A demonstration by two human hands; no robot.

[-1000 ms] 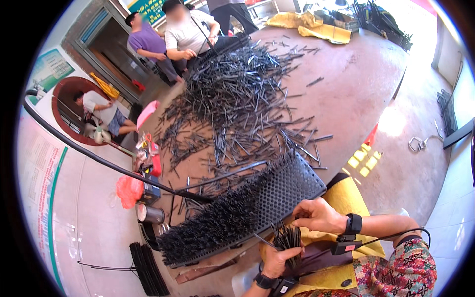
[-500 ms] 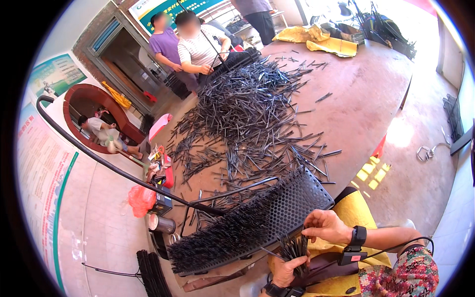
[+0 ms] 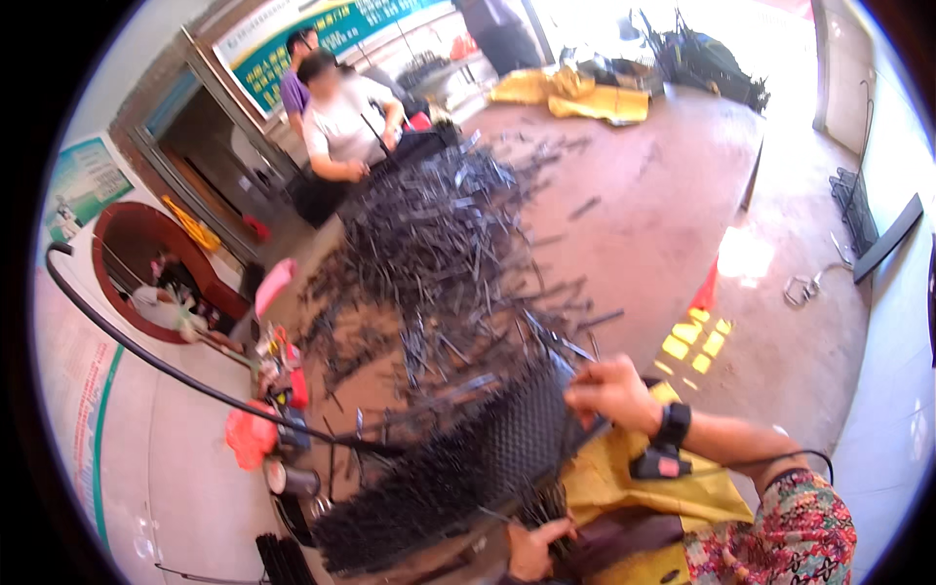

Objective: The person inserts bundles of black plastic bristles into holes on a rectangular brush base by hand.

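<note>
In front of me a black perforated brush board (image 3: pixel 517 439) lies at a slant. Dense black bristles (image 3: pixel 405 502) fill its left part, while the right part shows bare holes. Low down, my left hand (image 3: pixel 529 554) is closed around a bundle of short black strips (image 3: pixel 543 505), beside the board's near edge. My right hand (image 3: pixel 616 395) is at the board's right end with its fingers pinched together; motion blur hides what is between them. Beyond the board, a big heap of loose black strips (image 3: pixel 429 219) spreads over the table (image 3: pixel 653 195).
A long curved black rod (image 3: pixel 195 366) rises leftward from the board. A metal cup (image 3: pixel 292 480) and an orange plastic bag (image 3: pixel 252 434) sit at the left. Across the table a co-worker (image 3: pixel 341 127) handles another black board. Yellow sheets (image 3: pixel 595 102) lie at the far edge.
My right hand has moved up and away from the bundle to the board's right end. My left hand still holds the strips. The whole view has shifted and blurred slightly.
</note>
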